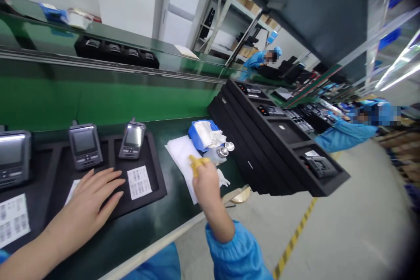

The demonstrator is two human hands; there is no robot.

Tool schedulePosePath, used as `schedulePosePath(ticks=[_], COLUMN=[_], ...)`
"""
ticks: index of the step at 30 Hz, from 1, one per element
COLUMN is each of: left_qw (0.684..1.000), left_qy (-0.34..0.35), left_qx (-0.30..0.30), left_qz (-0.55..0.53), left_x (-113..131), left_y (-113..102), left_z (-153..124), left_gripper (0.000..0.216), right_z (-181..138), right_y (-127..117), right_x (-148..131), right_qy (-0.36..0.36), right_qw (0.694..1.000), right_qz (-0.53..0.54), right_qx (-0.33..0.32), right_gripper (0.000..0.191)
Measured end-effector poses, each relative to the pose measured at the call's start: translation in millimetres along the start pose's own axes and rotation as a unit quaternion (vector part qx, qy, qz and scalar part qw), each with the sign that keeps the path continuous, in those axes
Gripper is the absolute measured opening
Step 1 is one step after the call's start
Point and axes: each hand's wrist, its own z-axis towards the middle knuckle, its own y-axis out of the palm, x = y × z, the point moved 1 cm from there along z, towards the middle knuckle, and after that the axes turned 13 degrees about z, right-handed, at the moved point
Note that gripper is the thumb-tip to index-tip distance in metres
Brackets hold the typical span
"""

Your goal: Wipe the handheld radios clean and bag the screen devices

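Note:
My left hand (90, 201) is open, its fingers stretched over a black foam tray (160, 175) and partly covering a white label. Just beyond its fingertips stands a handheld device with a screen (85, 146). A smaller-looking device (133, 140) and a label sheet (139, 182) lie in the neighbouring compartment. My right hand (206, 183), with yellow finger covers, is bunched over white paper (180, 153); anything within its fingers is hidden. Close beside it are a bottle with a metal top (218, 155), its lid raised, and a blue pack of white wipes (201, 134).
Stacked black foam trays (272, 140) holding devices rise on the right. Another device (13, 157) is at the far left. A black holder (114, 54) sits on the shelf behind. Co-workers in blue (348, 133) are farther back. Yellow-black tape (295, 240) marks the floor.

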Motion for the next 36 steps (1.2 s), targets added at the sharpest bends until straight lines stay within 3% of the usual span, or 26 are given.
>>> schedulePosePath(ticks=[3, 5, 7, 9, 12, 16, 19, 24, 29, 36], left_qw=[0.999, 0.997, 0.995, 0.992, 0.987, 0.985, 0.99, 0.987, 0.977, 0.975], left_qy=[-0.015, -0.049, -0.079, -0.098, -0.121, -0.113, -0.084, -0.006, 0.02, 0.033], left_qx=[0.007, -0.006, -0.043, -0.08, -0.11, -0.128, -0.11, -0.15, -0.171, -0.158], left_qz=[0.042, 0.055, 0.045, 0.023, -0.007, 0.001, 0.013, 0.057, 0.127, 0.15], left_x=[-2, 0, 4, 10, 19, 28, 32, 34, 34, 35], left_y=[11, 15, 17, 16, 15, 13, 13, 17, 19, 22], left_z=[6, 9, 12, 15, 17, 14, 11, 10, 10, 7], left_gripper=[0.036, 0.042, 0.045, 0.046, 0.046, 0.05, 0.05, 0.052, 0.06, 0.064], right_z=[21, 30, 33, 33, 36, 51, 66, 90, 108, 84], right_y=[-43, -63, -71, -70, -64, -44, -10, 60, 100, 102], right_x=[21, 36, 51, 65, 72, 34, -16, -77, -94, -80], right_qy=[0.012, -0.001, -0.027, -0.072, -0.101, -0.188, -0.292, -0.44, -0.517, -0.579], right_qw=[0.995, 0.993, 0.993, 0.977, 0.954, 0.948, 0.947, 0.898, 0.855, 0.813], right_qz=[-0.068, -0.09, -0.104, -0.194, -0.265, -0.22, -0.111, 0.018, 0.021, 0.041], right_qx=[0.066, 0.071, 0.058, 0.051, 0.098, 0.13, 0.078, 0.012, -0.015, -0.047], right_gripper=[0.039, 0.034, 0.032, 0.031, 0.026, 0.027, 0.025, 0.036, 0.028, 0.026])
